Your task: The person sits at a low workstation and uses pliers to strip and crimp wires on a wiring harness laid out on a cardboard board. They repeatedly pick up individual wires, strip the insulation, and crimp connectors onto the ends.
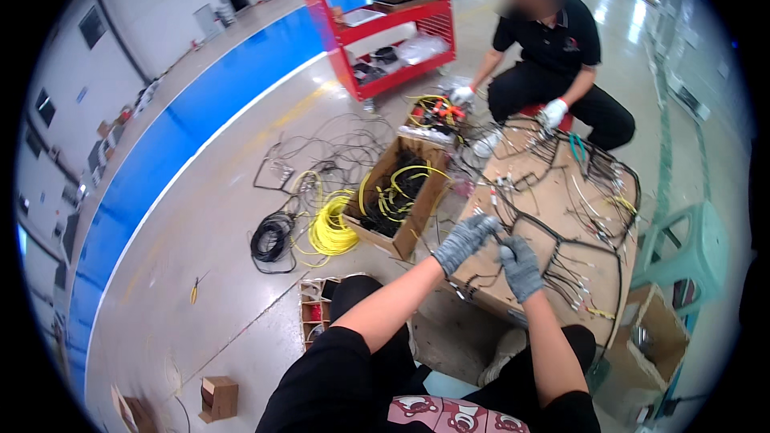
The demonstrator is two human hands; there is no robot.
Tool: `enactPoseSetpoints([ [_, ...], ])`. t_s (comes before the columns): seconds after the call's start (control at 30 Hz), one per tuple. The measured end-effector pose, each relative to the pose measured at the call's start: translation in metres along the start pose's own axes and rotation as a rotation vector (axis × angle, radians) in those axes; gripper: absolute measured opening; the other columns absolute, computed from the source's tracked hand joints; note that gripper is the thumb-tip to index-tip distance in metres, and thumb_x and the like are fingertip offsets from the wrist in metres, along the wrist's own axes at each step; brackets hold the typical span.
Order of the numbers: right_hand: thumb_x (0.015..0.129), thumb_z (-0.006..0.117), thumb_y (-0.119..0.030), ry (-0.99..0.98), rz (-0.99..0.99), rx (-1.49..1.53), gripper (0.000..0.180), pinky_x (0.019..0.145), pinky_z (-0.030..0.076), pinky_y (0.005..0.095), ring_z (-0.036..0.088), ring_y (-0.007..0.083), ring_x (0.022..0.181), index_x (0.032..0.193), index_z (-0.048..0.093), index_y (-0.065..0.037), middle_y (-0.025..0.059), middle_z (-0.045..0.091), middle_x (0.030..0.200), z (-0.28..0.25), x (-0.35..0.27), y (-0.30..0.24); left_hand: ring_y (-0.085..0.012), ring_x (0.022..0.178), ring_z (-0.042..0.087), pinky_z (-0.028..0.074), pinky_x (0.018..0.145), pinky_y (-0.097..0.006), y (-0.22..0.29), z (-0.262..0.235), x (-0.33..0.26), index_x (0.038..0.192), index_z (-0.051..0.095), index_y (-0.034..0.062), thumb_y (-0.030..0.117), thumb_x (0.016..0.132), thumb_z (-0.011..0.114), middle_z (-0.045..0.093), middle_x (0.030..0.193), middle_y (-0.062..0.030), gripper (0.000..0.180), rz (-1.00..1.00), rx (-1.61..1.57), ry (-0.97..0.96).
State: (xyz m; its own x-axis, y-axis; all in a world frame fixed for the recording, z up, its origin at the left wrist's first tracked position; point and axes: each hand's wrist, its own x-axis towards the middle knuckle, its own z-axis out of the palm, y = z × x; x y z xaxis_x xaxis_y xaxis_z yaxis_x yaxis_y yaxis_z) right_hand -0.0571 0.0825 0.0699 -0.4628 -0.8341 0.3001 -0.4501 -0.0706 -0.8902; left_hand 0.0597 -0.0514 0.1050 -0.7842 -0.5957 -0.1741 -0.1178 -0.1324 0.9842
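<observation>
My left hand (464, 243), in a grey knit glove, is closed with its fingertips pinched at a thin black cable (499, 235). Close beside it, my right hand (521, 269), gloved the same way, is also closed at this cable. What lies inside the fingers is mostly hidden. Both hands are above the near left part of a brown board (589, 263). A black branched wiring harness (536, 224) is spread over this board, with several thin wires ending in small white and red tips. Teal-handled pliers (577, 147) lie on its far side.
Opposite, a person in white gloves (553, 113) works at the harness. Left of the board stand an open carton of cables (417, 228), a yellow cable coil (333, 227) and a black coil (273, 236). A green stool (694, 244) and another carton (662, 329) stand right; a red cart (393, 64) stands behind.
</observation>
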Motion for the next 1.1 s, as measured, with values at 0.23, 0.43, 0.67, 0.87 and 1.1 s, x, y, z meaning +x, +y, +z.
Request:
enactPoseSetpoints([
  [0.23, 0.082, 0.063, -0.015, 0.119, 0.085, -0.087, 0.016, 0.060, 0.046, 0.0346, 0.055, 0.0253, 0.064, 0.086, 0.052, -0.004, 0.0135, 0.057, 0.074, 0.002, -0.002, -0.002, -0.0036, 0.049, 0.039, 0.031, 0.044, -0.020, -0.008, 0.022, -0.009, 0.085, 0.063, 0.0111, 0.039, 0.091, 0.057, 0.048, 0.059, 0.0072, 0.029, -0.051, -0.226, 0.157],
  [0.43, 0.080, 0.065, -0.011, 0.071, 0.201, 0.052, 0.016, 0.059, 0.046, 0.0311, 0.050, 0.0170, 0.060, 0.085, 0.053, -0.003, 0.0076, 0.054, 0.070, 0.004, 0.006, -0.001, -0.0033, 0.047, 0.040, 0.032, 0.042, -0.019, -0.015, 0.022, -0.003, 0.087, 0.062, 0.0103, 0.038, 0.096, 0.048, 0.049, 0.059, 0.0058, 0.032, -0.057, -0.131, 0.095],
  [0.67, 0.084, 0.062, -0.008, -0.214, -0.008, -0.068, 0.025, 0.073, 0.048, 0.0320, 0.054, 0.0219, 0.081, 0.109, 0.063, -0.007, 0.0116, 0.050, 0.096, -0.008, 0.014, 0.016, 0.0006, 0.048, 0.040, 0.029, 0.043, -0.015, -0.030, -0.009, 0.006, 0.089, 0.061, 0.0131, 0.035, 0.094, 0.053, 0.053, 0.062, 0.0084, 0.024, -0.021, -0.045, 0.065],
  [0.87, 0.081, 0.066, -0.011, -0.220, 0.269, 0.005, 0.033, 0.076, 0.048, 0.0338, 0.056, 0.0234, 0.084, 0.114, 0.060, -0.009, 0.0119, 0.054, 0.095, -0.008, -0.004, 0.008, -0.0014, 0.051, 0.045, 0.035, 0.045, -0.016, -0.035, -0.014, 0.006, 0.089, 0.061, 0.0107, 0.032, 0.091, 0.060, 0.058, 0.065, 0.0046, 0.021, -0.009, 0.111, -0.009],
  [1.1, 0.077, 0.068, -0.012, -0.093, 0.001, -0.189, 0.025, 0.076, 0.048, 0.0387, 0.058, 0.0323, 0.084, 0.097, 0.056, -0.002, 0.0152, 0.059, 0.090, -0.003, -0.022, 0.006, -0.0067, 0.057, 0.053, 0.043, 0.052, -0.022, -0.035, -0.017, 0.000, 0.084, 0.062, 0.0065, 0.022, 0.081, 0.072, 0.064, 0.070, -0.0017, 0.019, 0.038, 0.290, -0.261],
])
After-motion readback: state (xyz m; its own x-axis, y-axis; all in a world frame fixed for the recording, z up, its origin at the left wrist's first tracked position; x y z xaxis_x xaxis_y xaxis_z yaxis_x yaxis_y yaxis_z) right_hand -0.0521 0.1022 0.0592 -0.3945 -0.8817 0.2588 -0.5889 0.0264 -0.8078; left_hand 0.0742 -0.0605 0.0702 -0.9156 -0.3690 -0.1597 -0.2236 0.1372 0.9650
